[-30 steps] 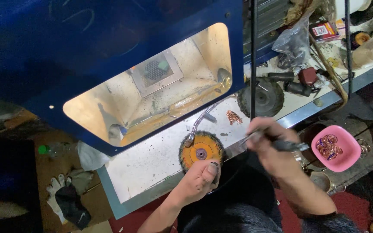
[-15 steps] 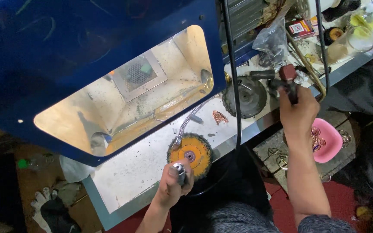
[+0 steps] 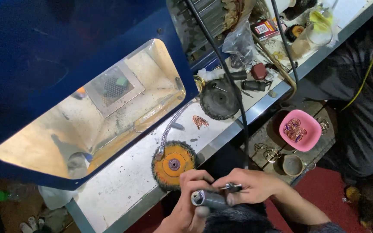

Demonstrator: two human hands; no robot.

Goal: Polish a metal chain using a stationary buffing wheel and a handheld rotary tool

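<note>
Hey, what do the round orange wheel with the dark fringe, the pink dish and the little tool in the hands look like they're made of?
Orange wheel: probably a bristle brush, a fuzzy dark rim around a matte orange hub.
Pink dish: likely plastic, with an even glossy colour and rounded corners.
Tool, held by the left hand and the right hand: seemingly metal, a grey cylinder with a shiny tip.

My view is dim overall — warm glow spills from the hood (image 3: 96, 108) opening, edges sink into shadow, hands slightly blurred.
</note>
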